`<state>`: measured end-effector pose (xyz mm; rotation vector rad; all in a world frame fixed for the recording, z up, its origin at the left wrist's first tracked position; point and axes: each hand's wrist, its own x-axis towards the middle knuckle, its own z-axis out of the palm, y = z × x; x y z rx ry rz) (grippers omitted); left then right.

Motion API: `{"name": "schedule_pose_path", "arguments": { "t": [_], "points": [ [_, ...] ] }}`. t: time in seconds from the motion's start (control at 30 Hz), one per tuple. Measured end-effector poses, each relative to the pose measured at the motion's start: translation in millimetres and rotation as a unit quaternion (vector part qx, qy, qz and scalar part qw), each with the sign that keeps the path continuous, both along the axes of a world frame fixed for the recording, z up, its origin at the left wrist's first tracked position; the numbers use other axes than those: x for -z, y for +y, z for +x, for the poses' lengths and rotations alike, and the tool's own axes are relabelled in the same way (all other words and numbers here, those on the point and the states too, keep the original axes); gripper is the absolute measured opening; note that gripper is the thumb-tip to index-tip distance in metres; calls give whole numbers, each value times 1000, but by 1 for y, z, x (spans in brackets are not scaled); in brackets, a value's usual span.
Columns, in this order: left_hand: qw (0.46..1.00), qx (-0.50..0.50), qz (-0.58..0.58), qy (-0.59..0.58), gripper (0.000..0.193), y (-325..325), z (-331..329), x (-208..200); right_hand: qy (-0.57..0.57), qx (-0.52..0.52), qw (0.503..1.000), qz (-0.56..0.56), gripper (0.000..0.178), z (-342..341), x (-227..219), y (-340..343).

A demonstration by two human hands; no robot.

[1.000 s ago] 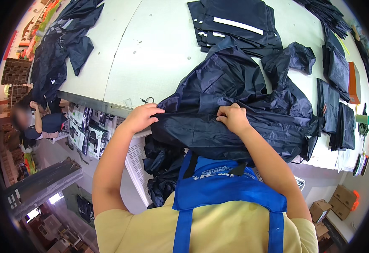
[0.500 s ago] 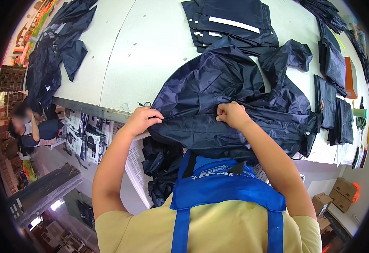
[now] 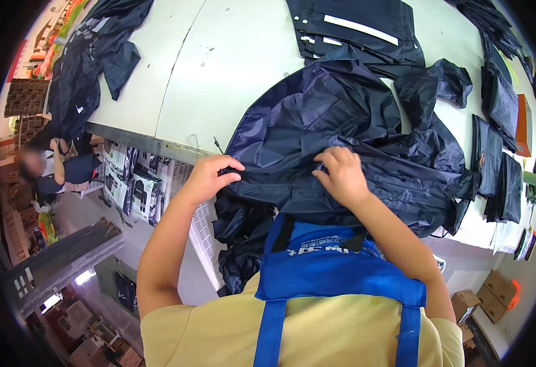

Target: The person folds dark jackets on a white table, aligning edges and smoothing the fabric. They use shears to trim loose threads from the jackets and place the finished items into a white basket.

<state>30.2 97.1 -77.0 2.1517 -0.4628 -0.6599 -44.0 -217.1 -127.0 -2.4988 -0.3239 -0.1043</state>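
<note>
A dark navy garment (image 3: 317,116) of thin, shiny cloth lies rumpled at the near edge of the table, one sleeve-like part (image 3: 448,79) reaching to the upper right. At the garment's left edge is my left hand (image 3: 210,180), its thumb and forefinger pinching the cloth. My right hand (image 3: 344,177) rests over the middle of the garment, fingers bent and spread, thumb apart, with no cloth gripped. A small, thin dark tool (image 3: 218,145) lies on the table just beyond my left hand; its kind is too small to tell.
Folded dark garments (image 3: 366,37) are stacked behind. More folded pieces (image 3: 494,171) lie to the right, near a green thread spool (image 3: 532,178) and an orange box (image 3: 523,125). Another dark garment (image 3: 75,79) hangs over the left edge. A person (image 3: 66,168) sits at lower left. Dark cloth (image 3: 243,244) hangs below.
My right hand has let go of the cloth and spread its fingers. My left hand stays at the garment's left edge. The whole view has shifted slightly.
</note>
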Motion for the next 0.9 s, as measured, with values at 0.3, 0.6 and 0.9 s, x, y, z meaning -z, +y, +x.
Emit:
{"name": "schedule_pose_path", "arguments": {
  "t": [0.3, 0.6, 0.9],
  "points": [
    [994, 13, 54, -99, 26, -14, -24, -33, -44, -158, 983, 79, 15, 17, -6, 54],
    [958, -11, 43, -282, 31, -70, -44, -73, -247, -163, 945, 138, 22, 5, -63, 22],
    [872, -1, -69, -484, 31, -136, -45, -77, -303, -93, 934, 167, 23, -13, -92, -28]
  ]
}}
